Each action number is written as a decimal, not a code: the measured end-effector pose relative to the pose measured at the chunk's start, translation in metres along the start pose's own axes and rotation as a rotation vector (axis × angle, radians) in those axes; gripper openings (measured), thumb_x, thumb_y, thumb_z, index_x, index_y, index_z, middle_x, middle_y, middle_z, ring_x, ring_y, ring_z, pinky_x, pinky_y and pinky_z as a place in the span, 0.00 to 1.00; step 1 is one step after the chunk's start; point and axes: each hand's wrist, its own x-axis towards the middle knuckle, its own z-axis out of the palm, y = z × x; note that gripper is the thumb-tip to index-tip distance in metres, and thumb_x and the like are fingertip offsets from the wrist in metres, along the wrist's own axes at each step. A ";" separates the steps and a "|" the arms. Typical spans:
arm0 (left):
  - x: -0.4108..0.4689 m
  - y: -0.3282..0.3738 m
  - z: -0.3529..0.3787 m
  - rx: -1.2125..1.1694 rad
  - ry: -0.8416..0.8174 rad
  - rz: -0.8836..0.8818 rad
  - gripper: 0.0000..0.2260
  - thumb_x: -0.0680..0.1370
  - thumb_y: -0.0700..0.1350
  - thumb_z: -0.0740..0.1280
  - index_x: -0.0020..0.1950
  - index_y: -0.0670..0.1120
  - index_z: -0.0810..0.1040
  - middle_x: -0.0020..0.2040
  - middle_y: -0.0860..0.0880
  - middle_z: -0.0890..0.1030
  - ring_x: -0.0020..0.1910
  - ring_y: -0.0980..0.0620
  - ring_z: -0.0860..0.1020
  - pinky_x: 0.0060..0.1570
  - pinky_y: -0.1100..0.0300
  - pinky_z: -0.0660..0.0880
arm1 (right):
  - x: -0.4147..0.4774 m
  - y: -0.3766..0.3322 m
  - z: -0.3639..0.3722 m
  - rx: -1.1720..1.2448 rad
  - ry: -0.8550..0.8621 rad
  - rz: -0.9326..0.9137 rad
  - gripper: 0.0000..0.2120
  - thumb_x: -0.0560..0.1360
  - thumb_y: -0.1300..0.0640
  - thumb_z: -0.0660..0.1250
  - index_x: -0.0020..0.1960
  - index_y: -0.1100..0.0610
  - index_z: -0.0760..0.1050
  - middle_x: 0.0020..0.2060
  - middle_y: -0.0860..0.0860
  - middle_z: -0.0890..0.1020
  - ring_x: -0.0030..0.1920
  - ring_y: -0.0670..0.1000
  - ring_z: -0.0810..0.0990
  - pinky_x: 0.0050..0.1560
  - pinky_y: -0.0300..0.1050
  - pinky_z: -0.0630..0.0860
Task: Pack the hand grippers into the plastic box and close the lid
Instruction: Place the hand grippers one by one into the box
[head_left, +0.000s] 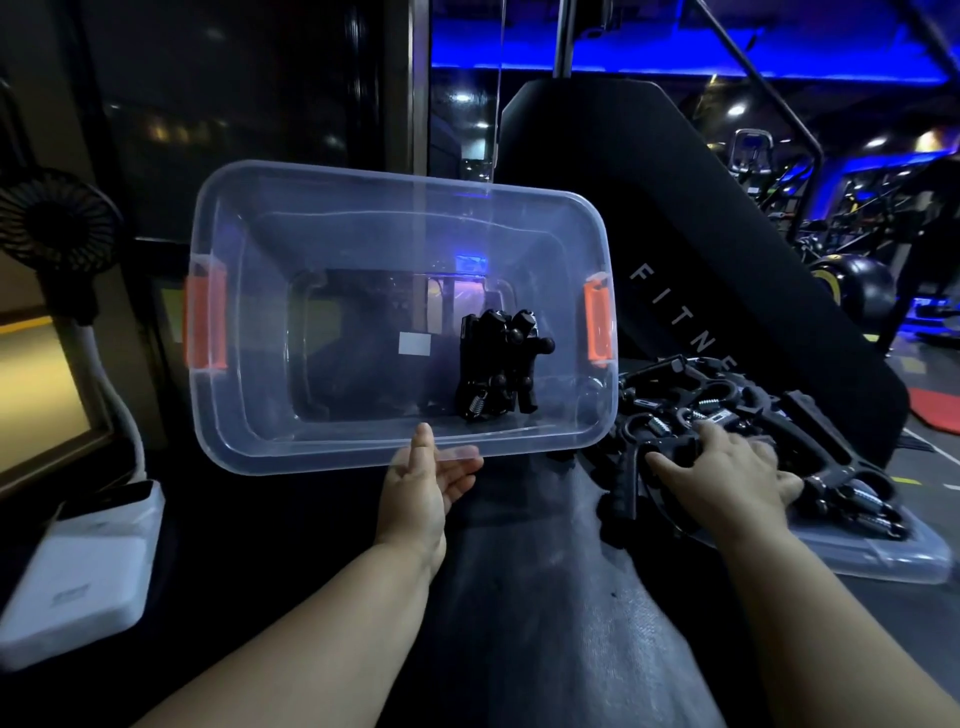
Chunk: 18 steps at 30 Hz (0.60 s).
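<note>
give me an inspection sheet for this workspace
surface: black padded bench, dark mat in front
job's things: clear box tilted toward the camera, lid off, a few grippers inside; a pile of more lies on the lid at right
clutter: fan and white power bank at left
grippers: left hand pinches the box's near rim; right hand rests on the pile, grip unclear
cables: white cord below the fan, may be its neck
surroundings: dim gym, blue lights, machines far right
</note>
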 end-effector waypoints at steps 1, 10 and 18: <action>0.000 0.000 0.000 -0.002 0.000 0.000 0.13 0.82 0.52 0.56 0.42 0.46 0.71 0.35 0.46 0.84 0.40 0.47 0.81 0.45 0.56 0.77 | 0.000 0.000 0.002 -0.013 -0.012 -0.013 0.33 0.70 0.32 0.61 0.70 0.48 0.66 0.65 0.51 0.73 0.68 0.56 0.63 0.61 0.56 0.60; -0.003 0.002 0.001 0.005 0.003 0.007 0.14 0.82 0.51 0.55 0.42 0.46 0.71 0.37 0.44 0.83 0.39 0.47 0.81 0.44 0.56 0.77 | 0.000 0.001 -0.005 0.109 0.037 -0.032 0.31 0.67 0.37 0.69 0.66 0.50 0.74 0.60 0.56 0.78 0.63 0.60 0.71 0.62 0.53 0.65; -0.002 0.001 0.000 0.005 -0.009 0.017 0.14 0.82 0.52 0.55 0.42 0.46 0.71 0.35 0.46 0.84 0.39 0.48 0.81 0.43 0.57 0.77 | -0.002 -0.002 -0.015 0.298 0.167 -0.148 0.27 0.68 0.40 0.73 0.58 0.58 0.81 0.50 0.57 0.83 0.56 0.58 0.77 0.59 0.50 0.72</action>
